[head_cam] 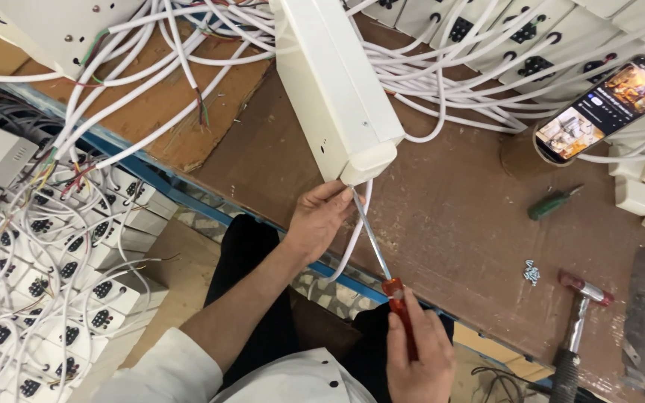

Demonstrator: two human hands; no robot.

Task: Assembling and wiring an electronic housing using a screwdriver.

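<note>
Lit phone (605, 109), green screwdriver (552, 203), loose screws (531, 272), red-headed hammer (578, 317), stacked white socket boxes (54, 298)

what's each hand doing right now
Left hand: closed on the end of the long white box.
Right hand: shut on the red-handled screwdriver.

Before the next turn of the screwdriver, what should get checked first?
1. Screwdriver tip at the end of the white box: ok; whether it sits in a screw, cannot tell.
2. Left hand steadies the box end: ok.
3. Right hand grips the red handle: ok.
4. White cable runs right beside the shaft: not ok.
5. Spare screws lie on the table: ok.
</note>
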